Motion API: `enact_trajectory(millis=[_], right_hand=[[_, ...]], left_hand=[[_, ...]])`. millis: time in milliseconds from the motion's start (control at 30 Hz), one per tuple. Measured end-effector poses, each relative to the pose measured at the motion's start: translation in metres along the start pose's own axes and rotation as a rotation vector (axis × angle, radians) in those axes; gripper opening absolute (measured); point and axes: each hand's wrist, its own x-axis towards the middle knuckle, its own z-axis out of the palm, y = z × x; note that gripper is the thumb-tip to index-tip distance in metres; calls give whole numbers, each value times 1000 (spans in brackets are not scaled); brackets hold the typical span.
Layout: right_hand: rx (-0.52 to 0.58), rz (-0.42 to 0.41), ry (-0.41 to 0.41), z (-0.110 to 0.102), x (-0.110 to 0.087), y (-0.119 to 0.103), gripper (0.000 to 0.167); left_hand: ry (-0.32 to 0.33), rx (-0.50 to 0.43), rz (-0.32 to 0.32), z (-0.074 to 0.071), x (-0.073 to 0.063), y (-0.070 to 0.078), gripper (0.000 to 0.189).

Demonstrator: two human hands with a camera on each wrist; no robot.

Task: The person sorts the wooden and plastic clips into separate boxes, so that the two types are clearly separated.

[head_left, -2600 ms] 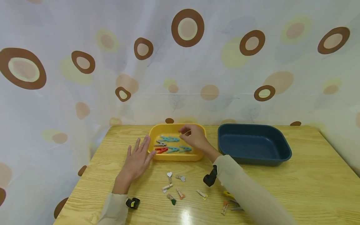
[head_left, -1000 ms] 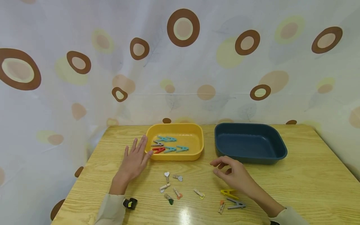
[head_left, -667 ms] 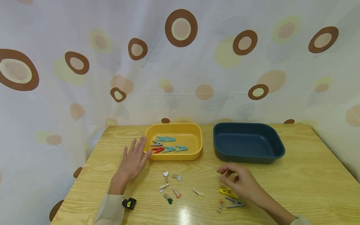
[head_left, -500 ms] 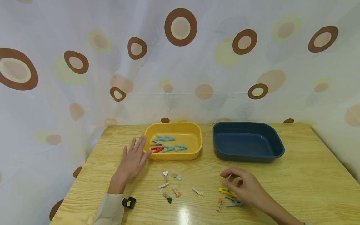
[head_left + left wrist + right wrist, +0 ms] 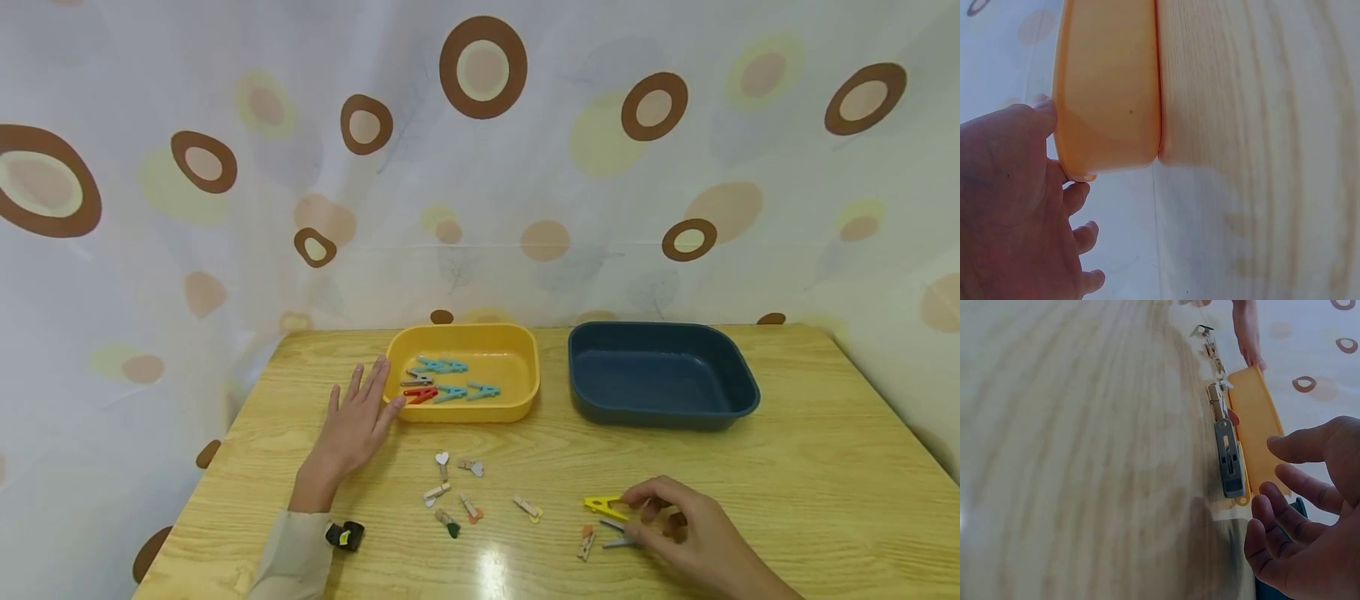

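My left hand [image 5: 351, 437] rests against the left end of the yellow tray [image 5: 465, 413], fingers extended and thumb by the rim. Inside that tray lie several light blue clothespins [image 5: 483, 391], a red clothespin [image 5: 420, 395] and a grey one. At the lower right of the head view, my right hand [image 5: 697, 529] hovers beside a yellow clothespin [image 5: 602, 505] and a grey clothespin [image 5: 1229, 459] on the table. Its thumb and fingers are spread apart with nothing visible between them. In the head view, its fingertips partly hide both clothespins.
A dark blue tray [image 5: 663, 419] stands right of the yellow one. Several small wooden clothespins with hearts lie in front of the yellow tray, one with a green heart [image 5: 448, 523]. Another, with an orange heart [image 5: 587, 531], lies beside the grey clothespin. A patterned curtain [image 5: 480, 183] hangs behind.
My right hand has moved from over the yellow tray to the lower right, down to the yellow and grey clothespins on the table. My left hand has stayed at the tray.
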Motion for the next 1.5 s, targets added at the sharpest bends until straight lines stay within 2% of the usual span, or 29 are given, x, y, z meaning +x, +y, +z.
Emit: enact_trajectory(millis=[133, 300, 500, 733, 1000, 1200, 1400, 1500], right_hand=[[23, 76, -71, -4, -6, 4, 21], [43, 70, -121, -5, -12, 11, 19], [-4, 37, -130, -4, -13, 14, 19], [-48, 74, -146, -3, -10, 13, 22], [-59, 27, -154, -6, -9, 11, 15], [-11, 26, -95, -5, -6, 2, 13], [-15, -131, 10, 0, 8, -6, 22], [-35, -168, 41, 2, 16, -10, 27]], left_hand=[[0, 1, 1, 0, 1, -1, 73], [-6, -1, -4, 0, 1, -1, 73], [-12, -6, -6, 0, 2, -1, 73], [-16, -2, -12, 1, 2, -2, 73], [-16, -7, -8, -2, 2, 1, 73], [-9, -8, -4, -4, 0, 3, 72], [-11, -12, -4, -4, 1, 2, 72], [-12, -19, -4, -3, 1, 2, 72]])
